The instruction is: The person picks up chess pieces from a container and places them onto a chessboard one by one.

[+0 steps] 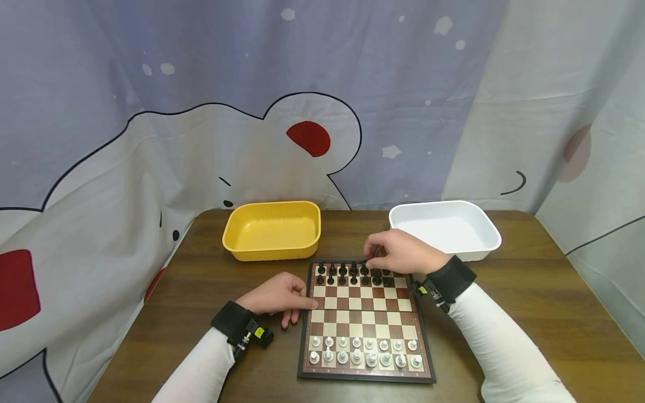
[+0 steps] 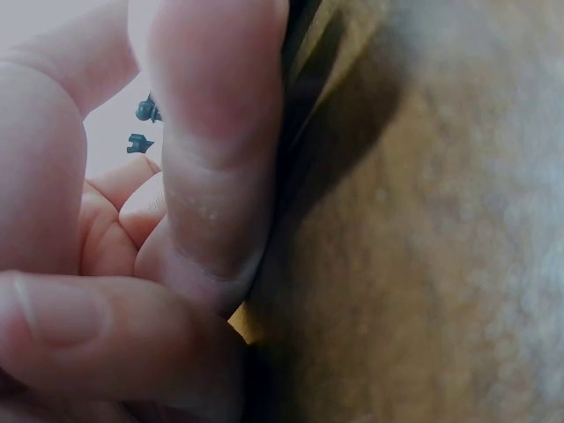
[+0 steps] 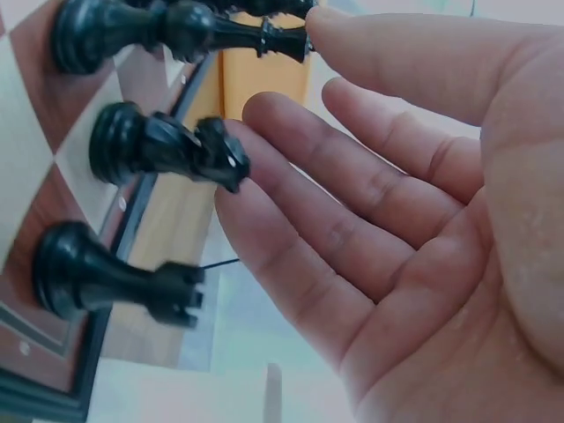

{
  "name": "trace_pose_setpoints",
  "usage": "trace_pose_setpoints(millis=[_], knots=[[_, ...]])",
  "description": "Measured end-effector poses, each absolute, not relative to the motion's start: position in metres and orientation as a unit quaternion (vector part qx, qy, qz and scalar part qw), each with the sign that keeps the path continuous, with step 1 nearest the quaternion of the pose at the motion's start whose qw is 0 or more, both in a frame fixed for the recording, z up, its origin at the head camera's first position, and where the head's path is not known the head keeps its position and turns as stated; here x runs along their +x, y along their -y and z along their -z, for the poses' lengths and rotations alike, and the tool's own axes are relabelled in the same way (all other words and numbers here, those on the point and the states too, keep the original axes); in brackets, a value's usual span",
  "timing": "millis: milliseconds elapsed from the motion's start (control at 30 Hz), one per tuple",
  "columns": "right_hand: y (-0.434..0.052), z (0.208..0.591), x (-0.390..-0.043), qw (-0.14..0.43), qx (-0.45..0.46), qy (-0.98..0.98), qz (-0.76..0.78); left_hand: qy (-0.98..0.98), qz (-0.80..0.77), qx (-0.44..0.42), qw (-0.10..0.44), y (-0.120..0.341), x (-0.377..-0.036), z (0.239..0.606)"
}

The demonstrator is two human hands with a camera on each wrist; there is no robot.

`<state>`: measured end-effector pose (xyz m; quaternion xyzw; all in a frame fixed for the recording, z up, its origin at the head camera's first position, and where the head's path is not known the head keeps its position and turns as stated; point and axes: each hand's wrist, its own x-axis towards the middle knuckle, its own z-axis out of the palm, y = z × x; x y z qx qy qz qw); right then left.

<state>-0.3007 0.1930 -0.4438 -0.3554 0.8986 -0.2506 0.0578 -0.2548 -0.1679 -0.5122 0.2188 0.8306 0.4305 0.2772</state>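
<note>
Setting: staged indoor tabletop booth, more like a recording corner than a lived-in room. Evidence: dark wooden table (image 1: 529, 313) hemmed in on three sides by a hung bedsheet backdrop (image 1: 201, 84), grey-blue and white with a cartoon outline and red patches. On the table: chessboard (image 1: 364, 313) near the front edge; yellow tub (image 1: 272, 229) behind it to the left; white tub (image 1: 445, 226) behind it to the right.

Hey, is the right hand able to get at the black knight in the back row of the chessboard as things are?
Probably yes. The right hand is open right beside the black knight, fingertips nearly touching it, nothing between; neighbouring black pieces crowd close.
</note>
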Motion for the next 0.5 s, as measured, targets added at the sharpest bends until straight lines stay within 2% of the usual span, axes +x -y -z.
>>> trace_pose_setpoints(millis=[500], knots=[[-0.212,0.43,-0.303,0.003,-0.327,-0.908,0.262,-0.829,-0.434,0.216,0.28,0.168,-0.254,0.512]])
